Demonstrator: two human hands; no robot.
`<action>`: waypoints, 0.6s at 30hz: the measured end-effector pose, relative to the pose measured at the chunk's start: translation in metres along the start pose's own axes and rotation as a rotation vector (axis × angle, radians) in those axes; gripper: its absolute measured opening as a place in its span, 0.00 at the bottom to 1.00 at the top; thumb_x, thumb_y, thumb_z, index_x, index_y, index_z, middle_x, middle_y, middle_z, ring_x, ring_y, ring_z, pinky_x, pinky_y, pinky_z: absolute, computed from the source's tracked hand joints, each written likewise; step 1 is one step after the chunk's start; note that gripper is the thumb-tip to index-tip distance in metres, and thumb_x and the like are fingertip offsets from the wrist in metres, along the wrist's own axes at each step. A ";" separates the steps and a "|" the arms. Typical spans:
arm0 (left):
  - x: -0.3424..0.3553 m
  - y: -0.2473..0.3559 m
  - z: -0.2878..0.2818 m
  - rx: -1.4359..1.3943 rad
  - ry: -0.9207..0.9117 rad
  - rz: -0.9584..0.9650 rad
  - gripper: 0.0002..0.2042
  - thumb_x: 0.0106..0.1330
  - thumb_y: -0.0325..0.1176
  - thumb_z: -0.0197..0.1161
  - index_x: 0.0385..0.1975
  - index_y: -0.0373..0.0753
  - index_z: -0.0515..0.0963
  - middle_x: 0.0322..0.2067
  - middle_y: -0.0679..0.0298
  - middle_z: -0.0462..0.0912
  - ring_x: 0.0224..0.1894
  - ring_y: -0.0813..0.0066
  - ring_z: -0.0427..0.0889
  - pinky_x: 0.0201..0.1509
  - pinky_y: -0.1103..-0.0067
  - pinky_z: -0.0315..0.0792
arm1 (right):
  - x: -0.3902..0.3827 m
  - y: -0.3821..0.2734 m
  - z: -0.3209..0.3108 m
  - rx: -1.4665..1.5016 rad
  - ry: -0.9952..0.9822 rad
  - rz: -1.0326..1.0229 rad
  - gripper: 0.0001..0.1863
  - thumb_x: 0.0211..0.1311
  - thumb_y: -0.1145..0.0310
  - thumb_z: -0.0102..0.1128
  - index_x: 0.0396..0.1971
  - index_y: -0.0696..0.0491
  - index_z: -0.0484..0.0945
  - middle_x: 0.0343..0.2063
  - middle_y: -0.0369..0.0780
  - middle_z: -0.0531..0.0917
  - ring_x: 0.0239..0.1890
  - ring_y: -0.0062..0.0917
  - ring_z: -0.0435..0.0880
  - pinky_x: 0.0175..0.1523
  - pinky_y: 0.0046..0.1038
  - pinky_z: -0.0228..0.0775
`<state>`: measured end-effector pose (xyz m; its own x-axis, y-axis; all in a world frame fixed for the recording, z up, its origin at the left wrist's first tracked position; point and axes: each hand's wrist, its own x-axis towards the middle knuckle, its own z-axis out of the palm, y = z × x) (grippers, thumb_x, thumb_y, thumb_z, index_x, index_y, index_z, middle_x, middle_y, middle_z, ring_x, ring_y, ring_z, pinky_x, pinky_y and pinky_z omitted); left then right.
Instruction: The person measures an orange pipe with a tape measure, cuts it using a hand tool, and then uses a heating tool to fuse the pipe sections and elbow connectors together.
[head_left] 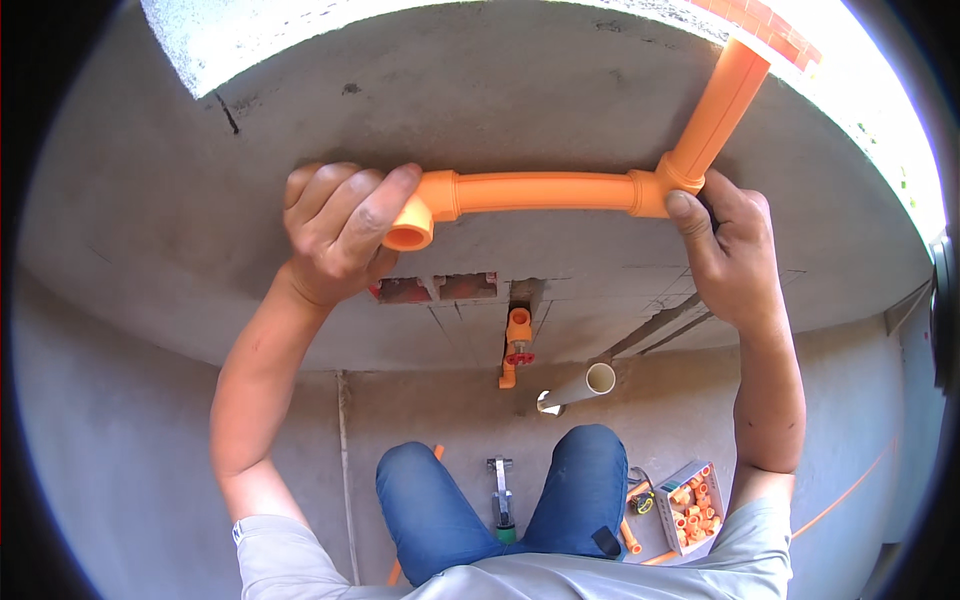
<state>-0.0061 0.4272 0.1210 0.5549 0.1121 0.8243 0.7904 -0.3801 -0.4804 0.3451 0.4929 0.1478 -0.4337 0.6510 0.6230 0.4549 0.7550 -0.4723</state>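
Across the front of me runs an orange plastic pipe assembly. Its straight pipe has an elbow fitting at the left end, with the open socket turned toward me. At the right end, another fitting joins a second orange pipe that slants up past the wall's top edge. My left hand is closed around the left elbow, thumb and fingers against it. My right hand grips the right-hand joint, thumb on its front; the fingers behind it are partly hidden.
Below the assembly, the grey wall holds recessed red boxes and an orange valve with a red handle. A white pipe rises from the floor. Around my knees lie a metal tool, a tape measure and a box of orange fittings.
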 end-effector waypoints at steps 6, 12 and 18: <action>0.005 -0.001 0.007 -0.003 0.034 0.024 0.14 0.58 0.34 0.69 0.45 0.43 0.83 0.24 0.74 0.75 0.27 0.76 0.74 0.37 0.77 0.61 | -0.003 -0.003 -0.005 0.050 0.026 -0.002 0.18 0.73 0.61 0.62 0.32 0.64 0.78 0.13 0.40 0.65 0.16 0.22 0.61 0.24 0.29 0.58; 0.002 -0.002 0.004 -0.040 0.042 0.008 0.19 0.51 0.30 0.68 0.46 0.45 0.82 0.22 0.76 0.76 0.26 0.77 0.74 0.37 0.78 0.61 | -0.003 -0.001 0.002 0.027 0.039 -0.015 0.21 0.73 0.57 0.62 0.38 0.65 0.80 0.14 0.37 0.64 0.18 0.20 0.60 0.25 0.26 0.55; -0.002 -0.010 0.001 -0.015 -0.020 0.068 0.18 0.56 0.36 0.72 0.48 0.42 0.83 0.26 0.73 0.78 0.29 0.75 0.75 0.38 0.77 0.63 | -0.001 0.001 0.002 0.037 0.037 -0.026 0.22 0.73 0.56 0.61 0.38 0.64 0.81 0.14 0.36 0.64 0.18 0.18 0.59 0.25 0.26 0.54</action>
<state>-0.0142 0.4320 0.1238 0.6120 0.1037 0.7840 0.7472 -0.4007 -0.5302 0.3443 0.4933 0.1455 -0.4160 0.6283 0.6574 0.4143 0.7745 -0.4780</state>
